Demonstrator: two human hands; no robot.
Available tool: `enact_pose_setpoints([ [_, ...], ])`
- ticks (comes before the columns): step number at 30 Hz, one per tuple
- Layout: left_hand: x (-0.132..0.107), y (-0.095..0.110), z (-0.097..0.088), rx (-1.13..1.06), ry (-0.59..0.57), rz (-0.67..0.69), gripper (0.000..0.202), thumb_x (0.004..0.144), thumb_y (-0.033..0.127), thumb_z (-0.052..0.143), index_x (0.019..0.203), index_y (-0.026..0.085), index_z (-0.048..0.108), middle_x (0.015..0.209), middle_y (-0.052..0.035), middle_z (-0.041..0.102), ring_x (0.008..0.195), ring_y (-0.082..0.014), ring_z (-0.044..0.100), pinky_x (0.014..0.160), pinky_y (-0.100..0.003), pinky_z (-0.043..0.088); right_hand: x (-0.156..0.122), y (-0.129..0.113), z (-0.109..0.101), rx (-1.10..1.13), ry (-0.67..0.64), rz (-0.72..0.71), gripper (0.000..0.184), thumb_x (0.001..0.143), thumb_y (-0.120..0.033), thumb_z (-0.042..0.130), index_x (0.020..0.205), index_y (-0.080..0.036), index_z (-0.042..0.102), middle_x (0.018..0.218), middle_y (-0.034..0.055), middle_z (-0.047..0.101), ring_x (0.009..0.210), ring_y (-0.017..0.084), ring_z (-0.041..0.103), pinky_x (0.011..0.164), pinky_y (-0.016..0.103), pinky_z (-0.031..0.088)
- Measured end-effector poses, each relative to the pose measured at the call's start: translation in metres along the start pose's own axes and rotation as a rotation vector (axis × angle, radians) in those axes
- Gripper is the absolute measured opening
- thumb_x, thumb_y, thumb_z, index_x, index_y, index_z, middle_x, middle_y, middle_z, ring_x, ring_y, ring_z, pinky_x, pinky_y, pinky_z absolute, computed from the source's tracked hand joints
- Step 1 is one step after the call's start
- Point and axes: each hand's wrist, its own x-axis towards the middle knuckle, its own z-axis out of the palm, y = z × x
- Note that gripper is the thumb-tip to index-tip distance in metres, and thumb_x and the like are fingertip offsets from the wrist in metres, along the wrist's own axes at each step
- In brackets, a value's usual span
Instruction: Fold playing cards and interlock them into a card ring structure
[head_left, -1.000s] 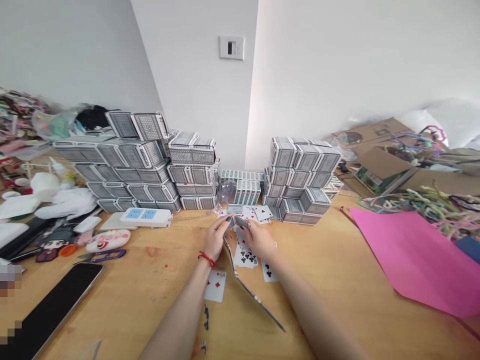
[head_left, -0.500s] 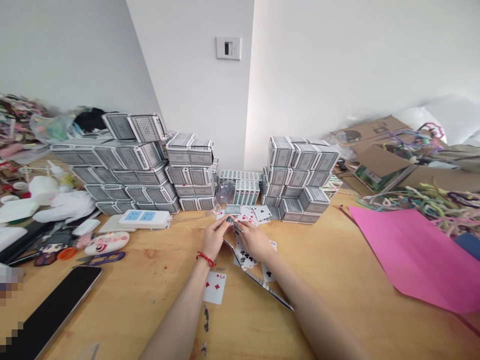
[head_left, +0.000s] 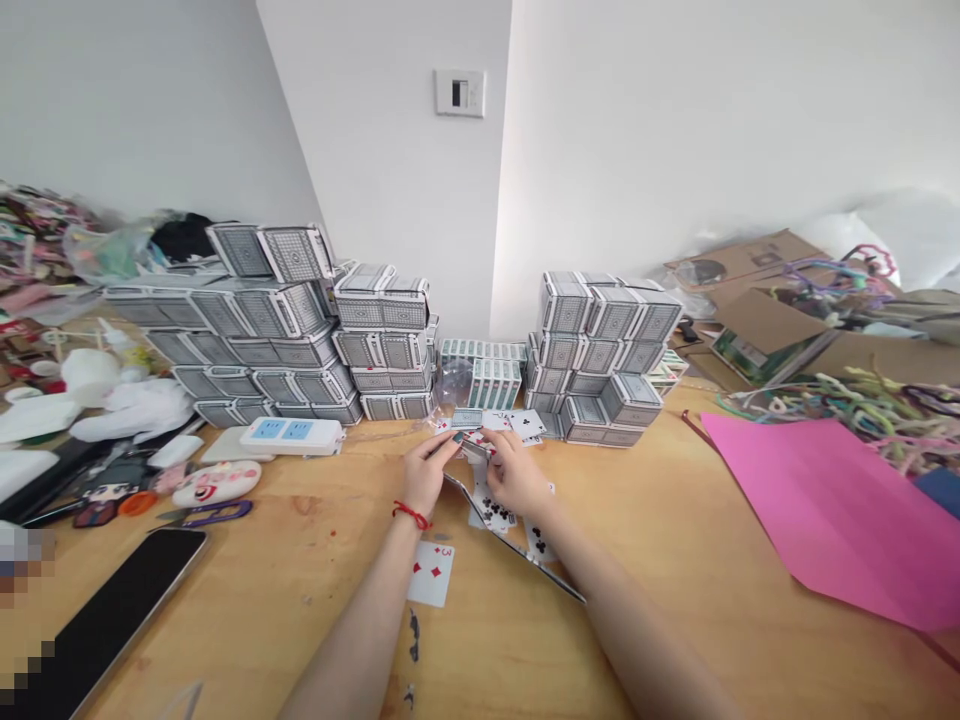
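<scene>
My left hand (head_left: 424,472), with a red cord at the wrist, pinches a playing card (head_left: 474,441) by its left side. At the card's other end my right hand (head_left: 517,480) has its fingers curled and closed on it. Below them a long, thin strip of joined cards (head_left: 536,565), seen nearly edge-on, slants from the left hand down to the right forearm. Loose club cards (head_left: 495,512) lie face up under the right hand. A three of diamonds (head_left: 431,575) rests beside the left forearm. More loose cards (head_left: 525,424) lie beyond the fingers.
Blocks made of grey-backed cards stand in a left stack (head_left: 262,350) and a right stack (head_left: 600,350). Small card boxes (head_left: 495,382) sit between them. A power strip (head_left: 292,436), scissors (head_left: 214,514) and phone (head_left: 112,620) lie left; pink paper (head_left: 817,510) lies right.
My right hand has turned and its fingers have curled in more. The card between my hands now shows more of its surface. The joined strip has shifted slightly.
</scene>
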Motion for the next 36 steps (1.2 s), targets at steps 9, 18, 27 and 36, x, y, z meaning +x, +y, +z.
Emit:
enact_pose_setpoints([
  [9, -0.003, 0.008, 0.003, -0.015, 0.062, -0.007, 0.017, 0.059, 0.021, 0.068, 0.074, 0.015, 0.072, 0.08, -0.0055, 0.072, 0.079, -0.0196, 0.063, 0.077, -0.032, 0.049, 0.002, 0.013, 0.009, -0.11, -0.118, 0.032, 0.039, 0.082, -0.013, 0.039, 0.121, -0.015, 0.048, 0.125, 0.0119, 0.05, 0.124, 0.025, 0.034, 0.101, 0.046, 0.031],
  [18, -0.004, 0.01, 0.005, -0.002, 0.023, -0.023, 0.019, 0.06, 0.025, 0.067, 0.075, 0.015, 0.072, 0.08, -0.0059, 0.072, 0.079, -0.02, 0.064, 0.077, -0.033, 0.05, 0.0, 0.016, 0.002, -0.176, -0.07, 0.07, 0.037, 0.077, -0.027, 0.054, 0.113, -0.017, 0.056, 0.112, 0.0123, 0.058, 0.11, 0.024, 0.046, 0.091, 0.04, 0.041],
  [27, -0.002, 0.008, 0.004, -0.008, 0.015, -0.012, 0.02, 0.06, 0.026, 0.067, 0.076, 0.015, 0.072, 0.083, -0.0065, 0.071, 0.082, -0.0205, 0.063, 0.079, -0.034, 0.049, 0.004, 0.004, -0.008, -0.219, -0.132, 0.095, 0.033, 0.08, -0.022, 0.047, 0.111, -0.014, 0.056, 0.111, 0.0124, 0.061, 0.106, 0.022, 0.053, 0.092, 0.034, 0.04],
  [36, -0.002, 0.009, 0.004, -0.003, 0.044, -0.034, 0.016, 0.06, 0.022, 0.067, 0.074, 0.016, 0.071, 0.082, -0.0055, 0.071, 0.082, -0.0198, 0.063, 0.079, -0.033, 0.048, -0.001, 0.026, -0.006, -0.046, 0.073, 0.29, 0.026, 0.081, -0.018, 0.041, 0.096, -0.022, 0.062, 0.089, 0.0043, 0.068, 0.079, 0.019, 0.062, 0.072, 0.03, 0.047],
])
